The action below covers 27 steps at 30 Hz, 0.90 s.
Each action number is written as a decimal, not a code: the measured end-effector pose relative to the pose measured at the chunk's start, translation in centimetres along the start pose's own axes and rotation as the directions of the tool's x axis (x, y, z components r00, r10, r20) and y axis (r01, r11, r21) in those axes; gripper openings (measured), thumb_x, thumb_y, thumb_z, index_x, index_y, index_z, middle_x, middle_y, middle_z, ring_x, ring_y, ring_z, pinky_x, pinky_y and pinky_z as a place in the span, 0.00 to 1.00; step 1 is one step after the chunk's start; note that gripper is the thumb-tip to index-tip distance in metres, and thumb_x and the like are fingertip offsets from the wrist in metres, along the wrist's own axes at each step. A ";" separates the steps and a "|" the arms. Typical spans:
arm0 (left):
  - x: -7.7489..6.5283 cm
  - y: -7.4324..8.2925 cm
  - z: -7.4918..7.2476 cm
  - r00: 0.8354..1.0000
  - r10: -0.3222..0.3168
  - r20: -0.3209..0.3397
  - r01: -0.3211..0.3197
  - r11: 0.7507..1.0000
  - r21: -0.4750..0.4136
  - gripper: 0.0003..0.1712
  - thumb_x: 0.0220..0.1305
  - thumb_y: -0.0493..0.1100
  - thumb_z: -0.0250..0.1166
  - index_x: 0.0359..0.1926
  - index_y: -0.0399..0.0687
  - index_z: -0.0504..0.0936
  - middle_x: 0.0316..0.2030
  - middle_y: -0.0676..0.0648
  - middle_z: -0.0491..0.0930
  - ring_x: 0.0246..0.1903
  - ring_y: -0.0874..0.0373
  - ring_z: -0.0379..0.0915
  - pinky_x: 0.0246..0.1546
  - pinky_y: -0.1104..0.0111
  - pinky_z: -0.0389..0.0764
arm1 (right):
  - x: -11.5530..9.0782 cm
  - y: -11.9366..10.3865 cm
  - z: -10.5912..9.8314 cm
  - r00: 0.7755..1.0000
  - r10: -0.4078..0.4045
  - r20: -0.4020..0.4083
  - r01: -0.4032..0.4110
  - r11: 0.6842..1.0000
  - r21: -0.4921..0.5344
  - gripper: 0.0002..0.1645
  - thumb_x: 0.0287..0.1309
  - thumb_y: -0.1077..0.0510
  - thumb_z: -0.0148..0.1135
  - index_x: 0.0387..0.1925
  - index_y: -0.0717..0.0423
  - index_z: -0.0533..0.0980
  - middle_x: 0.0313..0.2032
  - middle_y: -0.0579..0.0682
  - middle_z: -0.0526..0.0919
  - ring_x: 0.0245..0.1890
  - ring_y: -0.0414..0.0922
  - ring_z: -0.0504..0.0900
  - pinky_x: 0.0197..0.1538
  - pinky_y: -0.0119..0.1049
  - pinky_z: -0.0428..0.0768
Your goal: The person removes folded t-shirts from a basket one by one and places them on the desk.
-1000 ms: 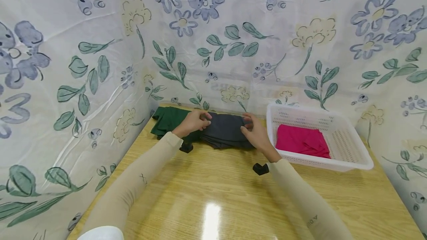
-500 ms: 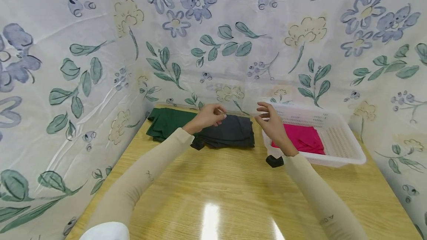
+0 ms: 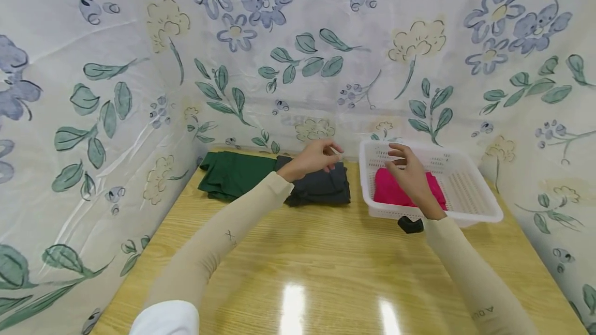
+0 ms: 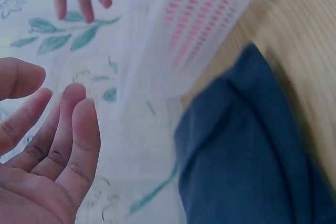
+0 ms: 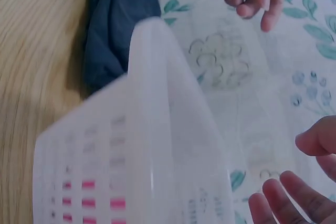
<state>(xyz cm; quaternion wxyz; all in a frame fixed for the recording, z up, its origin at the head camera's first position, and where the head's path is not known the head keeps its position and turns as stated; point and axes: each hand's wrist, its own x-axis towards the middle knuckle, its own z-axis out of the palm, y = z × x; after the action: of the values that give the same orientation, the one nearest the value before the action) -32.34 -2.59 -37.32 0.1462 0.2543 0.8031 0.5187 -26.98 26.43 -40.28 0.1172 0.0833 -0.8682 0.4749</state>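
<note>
My left hand [image 3: 317,157] hovers above a folded dark grey cloth [image 3: 321,187], its fingers loosely bent around nothing. In the left wrist view the same cloth [image 4: 236,145] lies beside the hand, apart from it. My right hand [image 3: 410,172] is held over the left part of a white plastic basket [image 3: 475,216], thumb and fingers spread and holding nothing. Inside the basket lies a folded bright pink cloth [image 3: 388,190], partly hidden by the right hand. A dark green folded cloth [image 3: 237,172] sits left of the grey one, touching or overlapping it.
A wooden table [image 3: 279,257] bears the cloths and the basket. Behind and to the left hangs a floral curtain [image 3: 261,92], close to the table's back edge. The basket's raised rim [image 5: 152,51] stands near the right hand.
Both hands have moved right: the left from the green and grey cloths' border across the grey one, the right from the grey cloth to above the basket. The cloths stay on the table.
</note>
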 end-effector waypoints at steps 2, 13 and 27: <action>0.6 0.5 0.6 1.000 0.010 0.018 -0.009 1.000 -0.011 0.13 0.77 0.40 0.60 0.59 0.45 0.80 0.43 0.42 0.82 0.47 0.33 0.79 0.44 0.53 0.84 | -0.2 0.6 -0.9 1.000 0.021 -0.015 -0.021 1.000 -0.019 0.32 0.73 0.59 0.60 0.74 0.53 0.66 0.65 0.62 0.76 0.56 0.58 0.79 0.50 0.38 0.80; 3.5 2.3 4.5 0.989 0.068 0.129 -0.062 0.997 -0.053 0.15 0.77 0.39 0.60 0.60 0.40 0.78 0.47 0.37 0.82 0.44 0.43 0.83 0.41 0.60 0.86 | -2.1 3.4 -5.9 0.995 0.079 -0.055 -0.083 0.993 -0.085 0.32 0.76 0.55 0.56 0.76 0.56 0.63 0.66 0.65 0.73 0.58 0.61 0.76 0.43 0.29 0.77; 6.5 4.4 8.5 0.980 0.052 0.190 -0.035 0.995 -0.091 0.15 0.75 0.36 0.61 0.59 0.38 0.78 0.41 0.44 0.83 0.38 0.50 0.83 0.45 0.54 0.85 | -3.1 5.4 -8.6 0.988 0.136 -0.078 -0.145 0.980 -0.134 0.31 0.77 0.55 0.55 0.74 0.62 0.64 0.64 0.68 0.74 0.56 0.62 0.77 0.42 0.23 0.74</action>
<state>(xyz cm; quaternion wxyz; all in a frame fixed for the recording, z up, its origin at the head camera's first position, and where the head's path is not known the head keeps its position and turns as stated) -32.33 8.95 -36.73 0.2227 0.3142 0.7561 0.5292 -24.31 36.67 -41.03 0.1183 -0.0029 -0.8984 0.4230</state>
